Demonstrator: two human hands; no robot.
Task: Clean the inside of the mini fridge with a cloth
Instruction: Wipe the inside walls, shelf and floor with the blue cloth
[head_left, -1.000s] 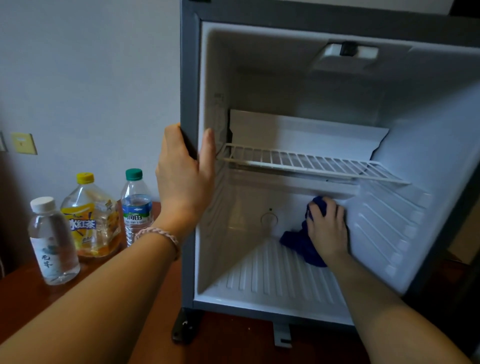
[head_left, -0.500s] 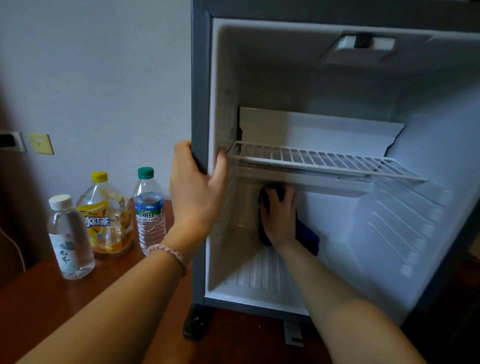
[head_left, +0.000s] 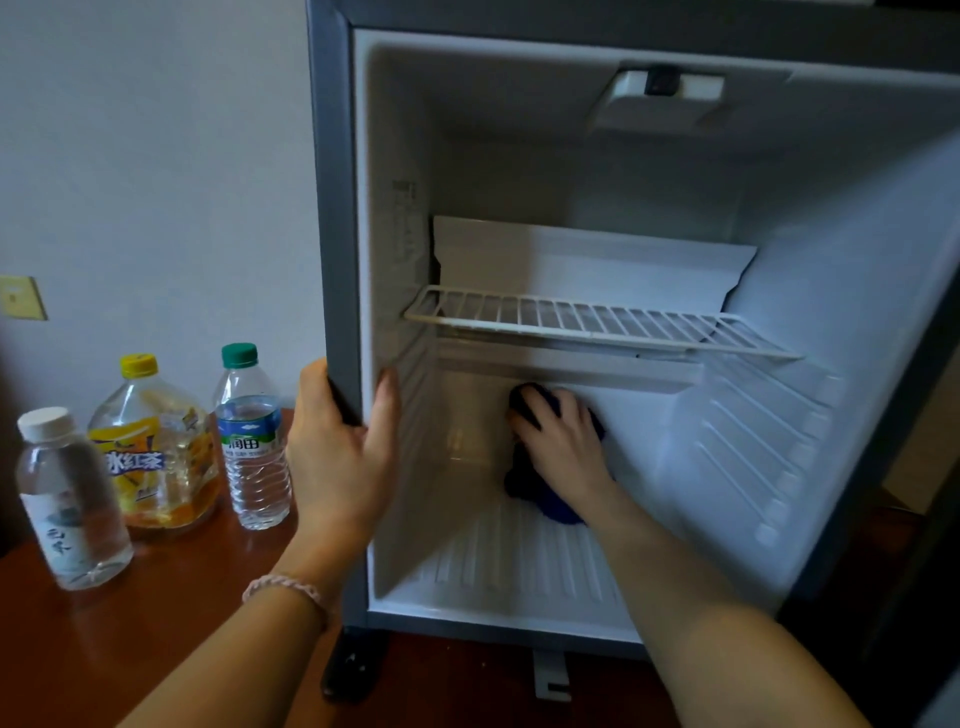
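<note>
Mini fridge (head_left: 337, 208) stands upright on the wooden table (head_left: 130, 634), open front facing the person. Blue cloth (head_left: 550, 506), soft and bunched, hangs roughly vertical against the smooth white back wall, below the wire shelf (head_left: 587, 319). Right hand (head_left: 563, 441) lies flat on the cloth, fingers spread, pressing it to the wall. Left hand (head_left: 340, 457) grips the fridge's grey left edge, thumb inside. Floor is ribbed plastic. Three plastic bottles stand left of the fridge: white-capped (head_left: 70, 499), yellow-capped (head_left: 156, 441), green-capped (head_left: 252, 436).
</note>
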